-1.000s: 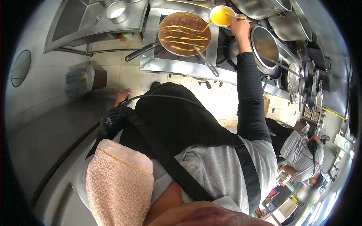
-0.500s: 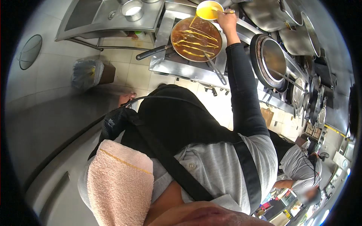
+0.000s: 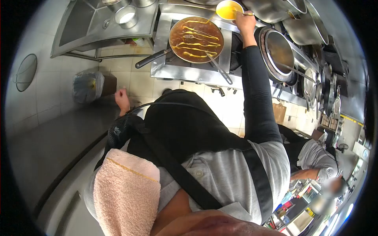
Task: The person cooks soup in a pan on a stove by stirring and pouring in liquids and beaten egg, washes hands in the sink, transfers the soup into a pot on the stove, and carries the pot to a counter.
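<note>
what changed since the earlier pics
The bowl, still in the right hand, went toward the far side of the pan, then back right. The yellow streaks now reach nearer its far rim. The left hand moved outward, left. Nothing was visibly grasped or released. Pan and utensil stayed put.

No text, brand, number or sign is showing legibly. The small coloured items (image 3: 285,206) at the lower right are appearing too tiny and blurred for any print to be made out, and the pale object (image 3: 360,151) at the far right is likewise showing nothing that is reading clearly.
</note>
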`<state>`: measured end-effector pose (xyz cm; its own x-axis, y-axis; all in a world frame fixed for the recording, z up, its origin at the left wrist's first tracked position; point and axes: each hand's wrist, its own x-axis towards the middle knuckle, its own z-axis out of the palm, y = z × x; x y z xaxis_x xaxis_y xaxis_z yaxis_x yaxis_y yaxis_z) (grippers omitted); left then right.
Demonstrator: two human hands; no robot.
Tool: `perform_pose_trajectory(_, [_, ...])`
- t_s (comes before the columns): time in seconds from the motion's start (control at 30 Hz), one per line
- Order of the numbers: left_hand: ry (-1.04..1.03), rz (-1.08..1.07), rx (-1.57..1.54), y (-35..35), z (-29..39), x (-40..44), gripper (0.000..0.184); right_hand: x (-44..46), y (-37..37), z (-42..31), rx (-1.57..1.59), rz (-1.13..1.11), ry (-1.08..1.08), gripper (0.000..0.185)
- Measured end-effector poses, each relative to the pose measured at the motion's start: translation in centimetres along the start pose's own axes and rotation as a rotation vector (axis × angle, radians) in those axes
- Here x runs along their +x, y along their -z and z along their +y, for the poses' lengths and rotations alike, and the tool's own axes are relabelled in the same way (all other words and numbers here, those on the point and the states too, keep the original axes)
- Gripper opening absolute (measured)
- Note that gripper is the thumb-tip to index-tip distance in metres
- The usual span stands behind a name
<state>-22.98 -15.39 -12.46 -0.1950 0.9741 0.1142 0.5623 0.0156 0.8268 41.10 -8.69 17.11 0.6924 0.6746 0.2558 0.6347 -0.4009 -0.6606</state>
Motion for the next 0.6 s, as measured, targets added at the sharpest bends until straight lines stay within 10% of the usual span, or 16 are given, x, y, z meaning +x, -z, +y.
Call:
perform_pose_trajectory(0.1, [-0.270, 0.072, -0.012, -1.5, 10.1, 5.5, 0.029, -2.5, 2.5, -0.3, 0.552, -0.035, -0.207, 0.031])
perform_pose_trajectory(0.23, [-0.402, -0.406, -0.060, -4.9, 20.5, 9.8, 0.042, -4.6, 4.6, 0.9, 0.902, -0.190, -0.524, 0.031])
perform_pose_trajectory(0.4, [0.093, -1.260, 0.318, -8.1, 23.2, 11.9, 0.061, -6.9, 5.0, -0.1, 1.022, -0.229, -0.602, 0.032])
perform_pose_trajectory(0.6, [-0.317, -1.068, 0.349, -7.8, 22.8, 10.1, 0.060, -8.1, 3.8, 1.4, 0.977, -0.251, -0.497, 0.027])
